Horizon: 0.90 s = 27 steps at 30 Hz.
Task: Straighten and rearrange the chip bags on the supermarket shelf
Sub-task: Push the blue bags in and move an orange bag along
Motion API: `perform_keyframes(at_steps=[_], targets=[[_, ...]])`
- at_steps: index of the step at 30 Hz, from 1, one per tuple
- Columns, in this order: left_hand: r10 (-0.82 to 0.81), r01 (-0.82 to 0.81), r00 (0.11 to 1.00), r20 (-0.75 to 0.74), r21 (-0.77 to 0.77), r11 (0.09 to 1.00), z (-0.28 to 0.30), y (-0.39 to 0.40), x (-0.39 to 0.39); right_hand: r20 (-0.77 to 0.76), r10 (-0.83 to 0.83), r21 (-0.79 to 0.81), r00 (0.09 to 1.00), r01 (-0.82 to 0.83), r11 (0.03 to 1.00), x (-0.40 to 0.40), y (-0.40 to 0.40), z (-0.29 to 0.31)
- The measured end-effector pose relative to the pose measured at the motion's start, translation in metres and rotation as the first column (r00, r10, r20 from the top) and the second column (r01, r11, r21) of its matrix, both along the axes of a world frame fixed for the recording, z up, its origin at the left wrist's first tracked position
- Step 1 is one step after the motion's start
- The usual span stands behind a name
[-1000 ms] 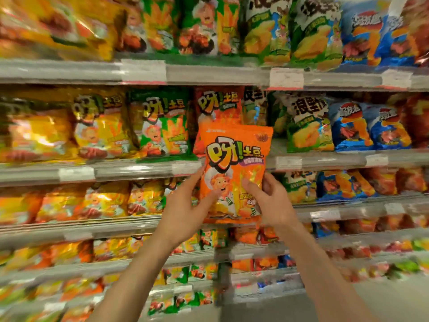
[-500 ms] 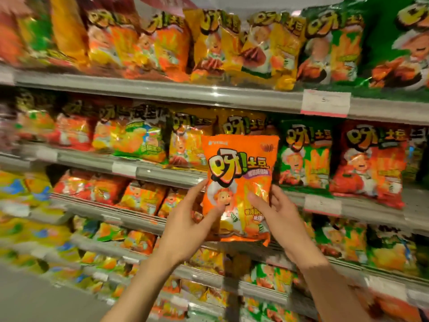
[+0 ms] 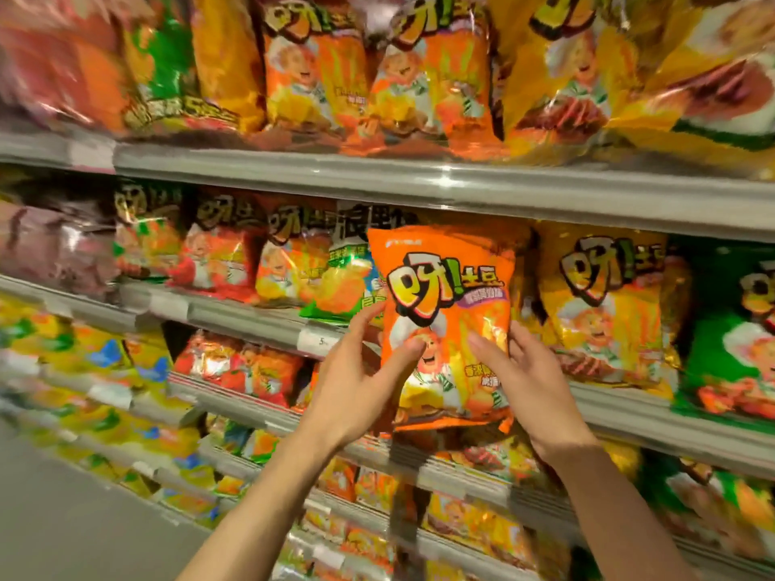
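Note:
I hold an orange chip bag (image 3: 448,295) with a cartoon chef upright in front of the middle shelf. My left hand (image 3: 356,383) grips its lower left edge, thumb on the front. My right hand (image 3: 528,383) grips its lower right edge, thumb on the front too. Behind the bag, a row of chip bags stands on that shelf: a yellow bag (image 3: 604,304) to the right, a green bag (image 3: 729,341) further right, and a green-and-blue bag (image 3: 348,283) to the left.
Grey shelf rails (image 3: 419,182) run across at several heights, each packed with chip bags. Large orange bags (image 3: 436,73) fill the top shelf. A white price tag (image 3: 321,341) sits on the rail by my left hand. Grey floor (image 3: 71,517) lies at the lower left.
My view has swung left along the aisle and drawn closer to the shelf. Both hands keep hold of the orange bag, now in front of the yellow bags.

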<state>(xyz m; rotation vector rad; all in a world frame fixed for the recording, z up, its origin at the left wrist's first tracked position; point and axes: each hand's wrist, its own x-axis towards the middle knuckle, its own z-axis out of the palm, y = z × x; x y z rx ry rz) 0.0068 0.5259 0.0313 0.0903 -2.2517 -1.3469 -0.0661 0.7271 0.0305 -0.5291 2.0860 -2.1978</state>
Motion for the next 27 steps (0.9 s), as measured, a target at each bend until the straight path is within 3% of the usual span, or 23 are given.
perform_keyframes(at_steps=[4,12,17,23,27], targets=[[-0.071,0.072,0.997,-0.038,0.009,0.997,-0.001,-0.049,-0.014,-0.019,-0.029,-0.022,0.999,0.028,0.999,0.004,-0.046,0.009],[-0.299,0.297,0.953,-0.055,-0.034,0.954,0.007,-0.144,-0.021,0.03,-0.287,-0.086,0.957,0.289,0.954,0.045,-0.143,0.012],[-0.34,0.34,0.94,-0.003,0.019,0.94,0.005,-0.197,-0.014,0.039,-0.288,-0.092,0.957,0.291,0.952,0.058,-0.195,0.012],[-0.322,0.327,0.945,-0.057,0.159,0.932,0.01,-0.24,-0.023,-0.089,-0.269,0.073,0.959,0.275,0.959,0.056,-0.234,0.028],[-0.22,0.229,0.973,-0.074,0.148,0.962,0.013,-0.267,-0.029,-0.252,-0.475,0.172,0.843,0.522,0.836,0.034,-0.219,0.046]])
